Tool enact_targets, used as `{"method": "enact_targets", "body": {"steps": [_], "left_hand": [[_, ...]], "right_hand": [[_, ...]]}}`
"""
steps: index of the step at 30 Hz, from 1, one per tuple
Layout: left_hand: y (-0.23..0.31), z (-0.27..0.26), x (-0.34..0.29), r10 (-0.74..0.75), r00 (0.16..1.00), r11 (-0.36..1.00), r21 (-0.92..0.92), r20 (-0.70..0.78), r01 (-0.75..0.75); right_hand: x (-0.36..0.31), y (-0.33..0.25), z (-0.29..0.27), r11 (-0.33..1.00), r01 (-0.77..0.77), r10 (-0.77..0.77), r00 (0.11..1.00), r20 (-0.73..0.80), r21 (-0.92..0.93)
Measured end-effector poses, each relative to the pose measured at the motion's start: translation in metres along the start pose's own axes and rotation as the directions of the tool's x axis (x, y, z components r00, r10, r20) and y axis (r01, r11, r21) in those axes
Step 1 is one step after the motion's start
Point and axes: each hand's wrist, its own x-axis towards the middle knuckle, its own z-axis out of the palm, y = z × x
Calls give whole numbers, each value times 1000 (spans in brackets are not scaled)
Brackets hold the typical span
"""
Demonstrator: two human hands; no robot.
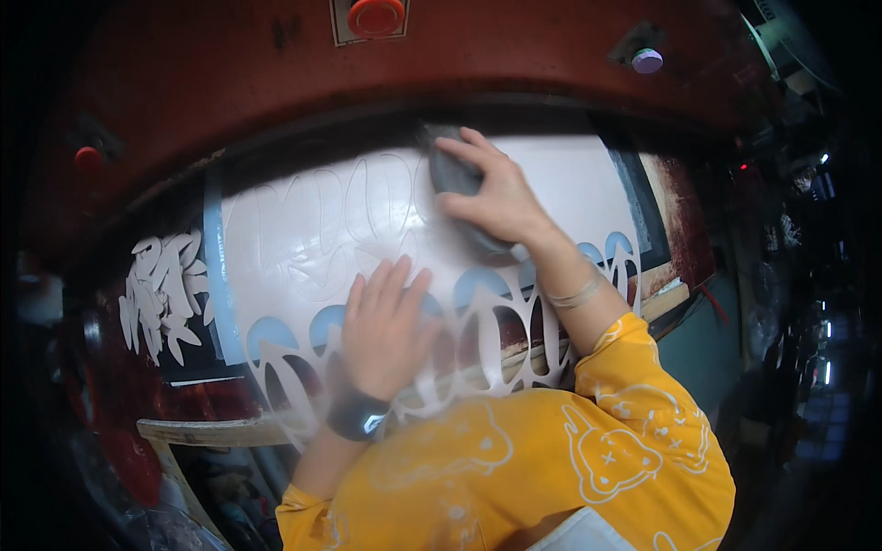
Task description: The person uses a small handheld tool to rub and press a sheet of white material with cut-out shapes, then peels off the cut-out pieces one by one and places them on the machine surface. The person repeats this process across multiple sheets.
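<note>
A pale pinkish-white sheet (570, 184) lies across the work surface, with long curved outlines pressed into its left and middle part. Its near edge is a web of cut-out openings that droops toward me. My right hand (496, 193) is closed around a dark grey, elongated cutting die (452, 179), which stands on the sheet near the middle and is blurred by motion. Flat on the sheet, left of the die, rests my left hand (390, 321) with its fingers stretched out, slightly blurred. It holds nothing.
A heap of pale narrow cut pieces (165, 289) lies at the left. Over the far side hangs a dark red machine head (230, 87) with a red button (375, 16) and a whitish button (647, 61). A wooden rail (216, 432) borders the near edge.
</note>
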Motion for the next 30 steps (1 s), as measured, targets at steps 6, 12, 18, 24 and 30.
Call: {"method": "enact_targets", "body": {"steps": [6,12,18,24,30], "left_hand": [[-6,-2,-8,20,1000,1000,-13,5,-20],[-4,-6,-5,23,1000,1000,-14,7,-23],[-2,-5,0,10,1000,999,-40,20,-9],[-1,-5,-18,113,977,959,-236,-183,-155],[37,21,-57,134,991,811,-574,-9,-115]], "right_hand": [[-13,26,-38,995,-86,83,995,-57,-53],[-15,34,-16,899,-54,-4,991,-131,-434],[-15,32,-16,881,-69,-1,989,-147,-468],[-28,63,-56,999,6,-20,944,-330,-44],[-23,68,-132,961,129,-277,402,-873,-246]]}}
